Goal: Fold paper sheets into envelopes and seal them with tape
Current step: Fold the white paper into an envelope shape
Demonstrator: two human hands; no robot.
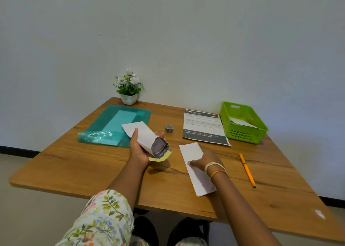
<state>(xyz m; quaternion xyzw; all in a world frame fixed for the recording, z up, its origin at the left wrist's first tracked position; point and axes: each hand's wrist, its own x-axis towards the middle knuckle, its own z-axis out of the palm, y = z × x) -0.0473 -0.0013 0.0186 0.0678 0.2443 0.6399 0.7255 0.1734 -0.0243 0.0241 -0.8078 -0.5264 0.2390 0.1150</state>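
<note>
While the left hand (pixel 139 148) gripped a folded paper envelope (pixel 147 140) above the wooden table (pixel 104 173), thumb on its white face and fingers curled beneath, the right hand (pixel 204 161) lay on a second folded sheet (pixel 194 163) flat on the table, fingers pressing it down; whether they pinched its edge, I could not tell. The held envelope's near end showed dark print and a yellow strip, and its flap looked unsealed; the tape roll (pixel 169 128) stood well apart from both hands, beyond the envelope, near a printed sheet (pixel 204 127). With both hands occupied, reaching for tape could let the loose folds spring open; a one-handed hold might also crease the envelope or skew its flap. A green basket (pixel 244 132) at the far right held another paper; an orange pen (pixel 247 170) lay near the right wrist and could be knocked.
</note>
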